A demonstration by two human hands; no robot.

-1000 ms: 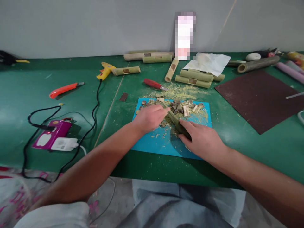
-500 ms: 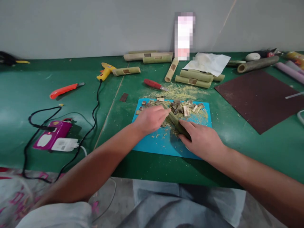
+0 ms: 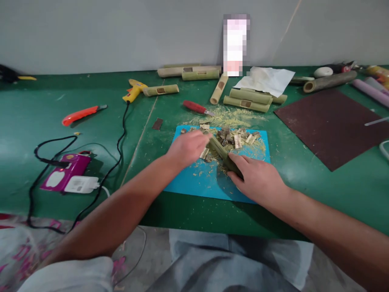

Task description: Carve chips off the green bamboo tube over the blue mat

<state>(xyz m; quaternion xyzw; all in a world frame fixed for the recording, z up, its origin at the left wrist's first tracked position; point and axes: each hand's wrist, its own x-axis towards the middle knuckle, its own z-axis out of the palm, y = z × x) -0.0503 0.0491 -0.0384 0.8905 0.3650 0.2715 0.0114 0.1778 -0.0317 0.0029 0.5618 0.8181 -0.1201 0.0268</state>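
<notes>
Bamboo piece (image 3: 221,153) slanting across the blue cutting mat (image 3: 209,184)

Its long axis runs from far-left to near-right: left hand (image 3: 187,148) curls around the far end, right hand (image 3: 258,180) presses the near end down, amid shavings (image 3: 237,138).

We see orange utility knife (image 3: 82,114) far left, yellow glue gun (image 3: 133,90) beyond, purple device (image 3: 65,177) near left, brown sheet (image 3: 331,123) right, bamboo tubes (image 3: 247,100) far.
</notes>
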